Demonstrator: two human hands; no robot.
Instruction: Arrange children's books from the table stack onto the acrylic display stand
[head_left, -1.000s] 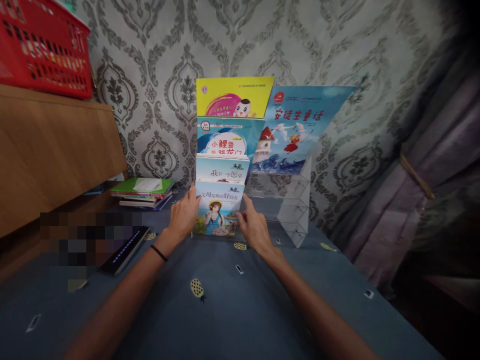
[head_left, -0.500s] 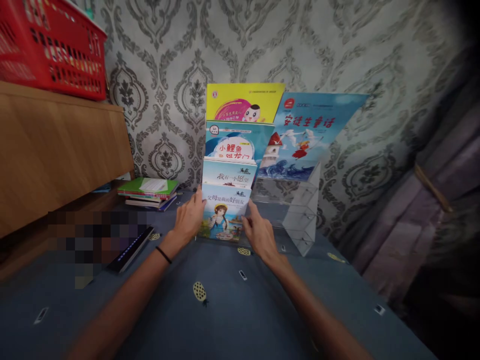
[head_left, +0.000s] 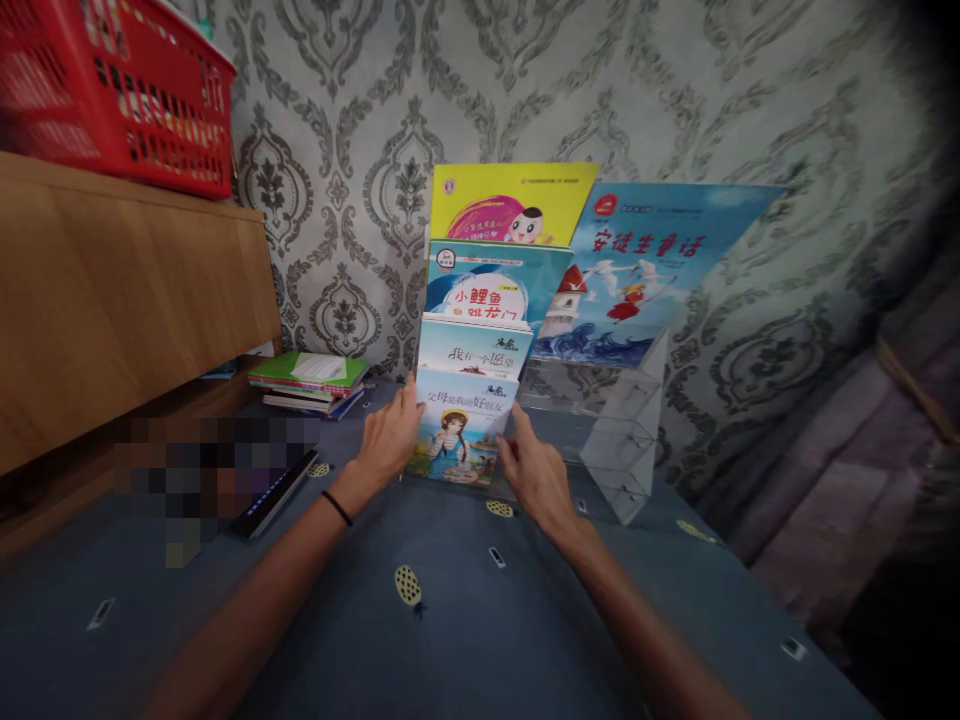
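A small picture book with a girl in a yellow hat on its cover (head_left: 456,445) stands upright in the lowest front tier of a clear acrylic book stand (head_left: 622,430). My left hand (head_left: 390,430) holds its left edge, fingers reaching behind. At the right edge, my right hand (head_left: 538,470) grips it with thumb and forefinger. Behind it rise a pale blue book (head_left: 472,345), a teal book (head_left: 517,270) and a yellow book (head_left: 517,190), each higher than the one in front. On the stand's right side, a large blue storybook (head_left: 652,250) leans at the top.
A pile of books (head_left: 311,380) lies left on the blue patterned cloth (head_left: 465,620), by a dark slim object (head_left: 277,495) and a blurred-out patch. A red basket (head_left: 165,110) sits on a wooden cabinet (head_left: 135,290). A curtain (head_left: 847,500) hangs at right; patterned wallpaper is behind.
The whole view has shifted, so the stand, books and hands appear slightly farther right. Both hands stay at the front book's edges, and the books keep their places.
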